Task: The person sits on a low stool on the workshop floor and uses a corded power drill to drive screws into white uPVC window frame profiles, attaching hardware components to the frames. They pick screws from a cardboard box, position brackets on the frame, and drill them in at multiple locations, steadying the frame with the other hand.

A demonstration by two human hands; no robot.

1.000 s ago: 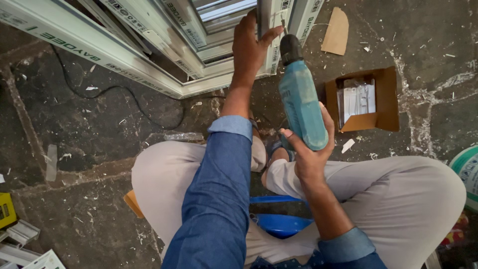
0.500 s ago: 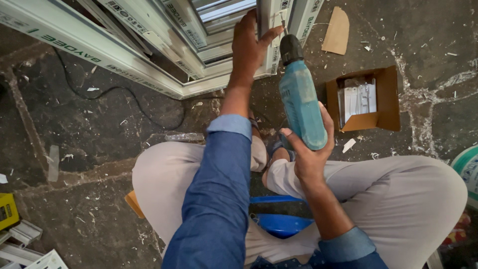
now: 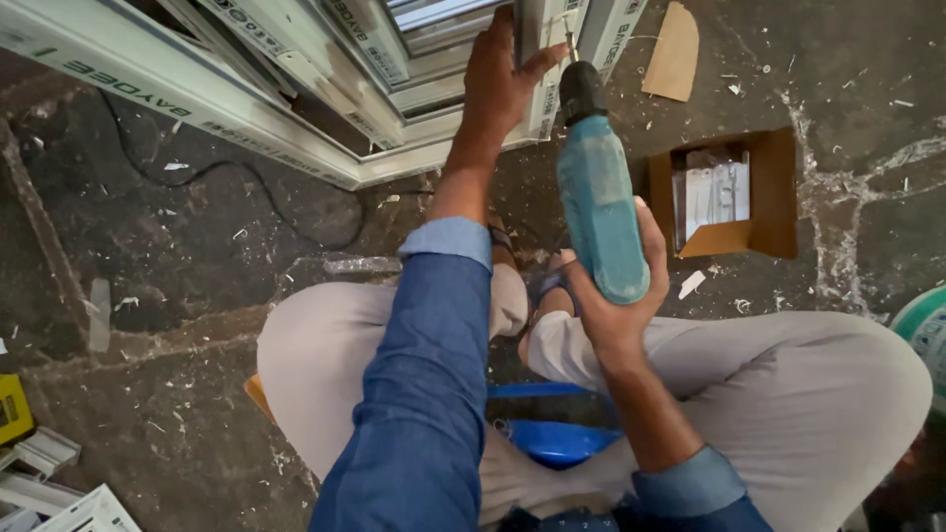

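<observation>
1. The right hand [image 3: 616, 296] grips a teal drill [image 3: 598, 197] around its rear end, fingers curled tight on the body, thumb on the left side.
2. The drill points toward 12 o'clock, dark chuck up, and its thin bit meets the white frame [image 3: 547, 69] near the top edge of the view.
3. The left hand [image 3: 498, 84] rests on that frame at 11 o'clock from the drill, just beside the bit. Its fingers lie together along the upright bar; the thumb sticks out toward the chuck. Whether it pinches anything under the fingers I cannot tell.
4. The frame is a stack of white window profiles running from 9 o'clock up to 12 o'clock across the top of the view.
5. A black cable [image 3: 246, 187] loops over the dark floor [image 3: 148, 325] at 10 o'clock, below the profiles.
6. An open cardboard box [image 3: 764, 227] sits at 3 o'clock from the drill, near but apart, with white packets [image 3: 714, 192] inside.
7. A loose cardboard scrap [image 3: 675, 49] lies at 1 o'clock, beside the frame.
8. The person sits cross-legged in light trousers [image 3: 818, 384] and blue sleeves [image 3: 429, 394]; a blue stool [image 3: 557, 438] shows between the legs at 6 o'clock.
9. White offcuts [image 3: 59, 483] lie at 8 o'clock, a green-rimmed bucket [image 3: 926, 325] at 4 o'clock.
</observation>
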